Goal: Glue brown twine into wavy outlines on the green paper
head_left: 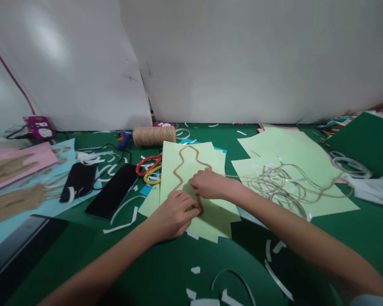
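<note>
Brown twine [175, 172] lies in a wavy outline on a light-green paper sheet [168, 155] in front of me. My left hand [175, 214] rests at the lower left of the sheet, its thumb and fingers closed at the twine's lower bend. Above and to the right, my right hand [209, 183] is closed in a pinch on the twine, its fingertips partly hidden. From there a strand runs right to a loose tangle of twine [274, 182] on more light-green paper [332, 199].
A twine spool [155, 136] lies behind the sheet, beside a blue glue gun [125, 138]. Scissors with red and yellow handles [151, 175] touch the sheet's left side. Phones [113, 191] and twine-covered papers [15, 204] lie left. White paper strips [277, 280] litter the green table [166, 272].
</note>
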`<state>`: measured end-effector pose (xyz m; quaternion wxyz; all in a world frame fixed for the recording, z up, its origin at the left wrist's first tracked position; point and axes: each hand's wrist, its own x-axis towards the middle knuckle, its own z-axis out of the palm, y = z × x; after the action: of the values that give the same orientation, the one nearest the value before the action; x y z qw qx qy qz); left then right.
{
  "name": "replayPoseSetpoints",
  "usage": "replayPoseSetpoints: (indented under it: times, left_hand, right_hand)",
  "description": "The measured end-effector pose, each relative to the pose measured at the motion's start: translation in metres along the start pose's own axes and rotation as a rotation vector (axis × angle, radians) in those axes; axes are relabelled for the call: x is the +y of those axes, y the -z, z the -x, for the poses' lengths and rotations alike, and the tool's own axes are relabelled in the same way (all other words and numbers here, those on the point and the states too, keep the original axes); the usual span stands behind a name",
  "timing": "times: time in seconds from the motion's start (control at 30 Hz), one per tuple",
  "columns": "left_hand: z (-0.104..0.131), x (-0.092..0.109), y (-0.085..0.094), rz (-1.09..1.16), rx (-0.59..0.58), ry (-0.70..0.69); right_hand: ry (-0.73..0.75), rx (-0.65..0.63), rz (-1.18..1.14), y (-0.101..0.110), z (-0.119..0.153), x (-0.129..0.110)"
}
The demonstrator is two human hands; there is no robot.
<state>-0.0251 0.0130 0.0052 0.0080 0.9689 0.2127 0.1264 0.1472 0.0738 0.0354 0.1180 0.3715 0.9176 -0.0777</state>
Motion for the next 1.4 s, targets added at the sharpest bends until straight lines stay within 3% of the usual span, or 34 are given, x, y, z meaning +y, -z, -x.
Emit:
replayPoseSetpoints:
  times: [0.37, 0.67, 1.0, 1.4]
  left_hand:
    - [-0.009, 0.012, -0.017, 0.084, 0.099, 0.315]
    - [-0.006, 0.010, -0.021, 0.106, 0.128, 0.245]
    - [-0.004, 0.011, -0.015, 0.113, 0.150, 0.258]
    - [-0.004, 0.010, -0.022, 0.132, 0.156, 0.275]
  right_hand:
    - [-0.057, 0.027, -0.018, 0.000, 0.003, -0.005]
    - [-0.101, 0.024, -0.060, -0.003, 0.004, -0.003]
    - [-0.083, 0.050, -0.038, -0.002, 0.005, -0.003]
    - [-0.012, 0.085, -0.055, 0.000, 0.004, 0.007]
